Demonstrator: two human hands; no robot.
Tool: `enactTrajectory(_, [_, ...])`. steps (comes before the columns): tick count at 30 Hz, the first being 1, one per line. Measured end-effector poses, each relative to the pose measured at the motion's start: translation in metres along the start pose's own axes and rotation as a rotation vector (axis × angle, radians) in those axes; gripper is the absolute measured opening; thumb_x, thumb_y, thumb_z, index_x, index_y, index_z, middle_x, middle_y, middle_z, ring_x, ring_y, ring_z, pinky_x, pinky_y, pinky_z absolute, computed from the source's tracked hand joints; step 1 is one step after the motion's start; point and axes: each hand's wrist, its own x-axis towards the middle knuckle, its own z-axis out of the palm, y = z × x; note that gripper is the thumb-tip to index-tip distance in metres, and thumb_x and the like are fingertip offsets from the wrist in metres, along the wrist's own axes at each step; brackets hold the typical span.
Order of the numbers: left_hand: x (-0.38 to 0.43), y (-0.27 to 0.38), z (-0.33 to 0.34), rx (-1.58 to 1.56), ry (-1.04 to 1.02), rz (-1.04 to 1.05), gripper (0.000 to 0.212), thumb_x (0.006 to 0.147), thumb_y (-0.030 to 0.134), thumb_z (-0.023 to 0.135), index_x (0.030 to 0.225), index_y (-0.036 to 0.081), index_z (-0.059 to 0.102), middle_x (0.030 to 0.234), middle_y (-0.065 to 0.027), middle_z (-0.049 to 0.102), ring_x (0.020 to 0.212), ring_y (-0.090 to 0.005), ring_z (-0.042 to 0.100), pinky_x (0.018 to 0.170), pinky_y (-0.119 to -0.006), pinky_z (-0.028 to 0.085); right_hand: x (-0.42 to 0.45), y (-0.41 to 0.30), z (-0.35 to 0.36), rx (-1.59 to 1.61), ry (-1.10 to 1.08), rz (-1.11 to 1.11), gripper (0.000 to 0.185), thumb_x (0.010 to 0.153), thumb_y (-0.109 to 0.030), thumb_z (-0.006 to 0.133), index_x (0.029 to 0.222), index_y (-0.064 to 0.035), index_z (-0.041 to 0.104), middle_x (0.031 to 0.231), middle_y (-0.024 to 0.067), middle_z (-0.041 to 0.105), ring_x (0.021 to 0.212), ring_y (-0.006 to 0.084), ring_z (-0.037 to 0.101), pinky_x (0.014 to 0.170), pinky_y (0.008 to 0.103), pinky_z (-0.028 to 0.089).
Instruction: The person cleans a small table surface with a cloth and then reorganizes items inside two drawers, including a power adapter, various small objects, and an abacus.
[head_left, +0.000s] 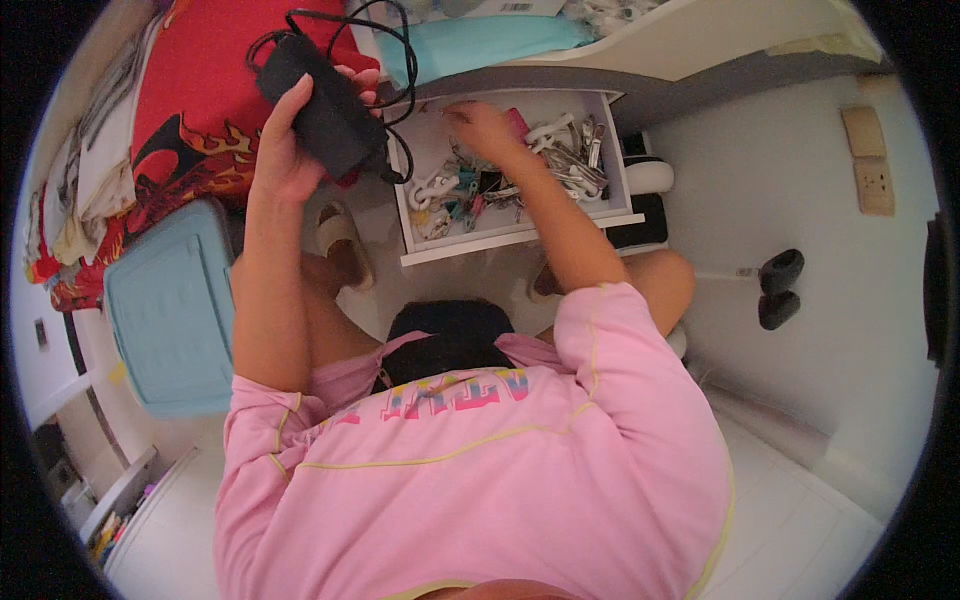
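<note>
My left hand (289, 161) grips a black rectangular box (330, 112), possibly a power adapter or power bank, above a red cloth. A looped black cable (411, 64) hangs from the box. Inside an open white drawer (517, 241), my right hand (484, 131) reaches toward the back, blurred; whether its fingers hold anything is unclear. Around and below that hand lie small coloured binder clips (471, 181), metal clips or clippers (594, 144), white plastic rings or hooks (433, 192) and a pink item (517, 122).
Above the drawer is a white desk edge (660, 52) with a light-blue cloth or pouch (480, 41). A blue lidded bin (176, 315) stands at left, beside the red flame-patterned cloth (202, 90). Wall sockets (870, 176) and a black wall-mounted object (780, 281) are at right.
</note>
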Motion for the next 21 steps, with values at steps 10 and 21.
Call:
enactTrajectory(10, [0.003,-0.007,0.005,0.025,-0.061,-0.027,0.040,0.082,0.031,0.052,0.107,0.000,0.050,0.114,-0.0182,0.052,0.097,-0.0241,0.054,0.088,-0.038,0.043,-0.052,0.023,0.013,-0.349,0.052,-0.064,0.036,0.075,-0.024,0.057,0.107,-0.0077,0.057,0.116,0.0248,0.046,0.109,0.0380,0.043,0.089,0.0421,0.040])
enactTrajectory(21, [0.001,-0.010,0.007,0.030,-0.052,-0.021,0.040,0.082,0.031,0.052,0.107,0.000,0.050,0.113,-0.0182,0.053,0.097,-0.0241,0.055,0.088,-0.039,0.043,-0.095,-0.017,0.033,-0.336,-0.068,-0.140,0.036,0.079,-0.024,0.057,0.112,-0.0091,0.055,0.122,0.0246,0.043,0.112,0.0392,0.041,0.091,0.0412,0.038])
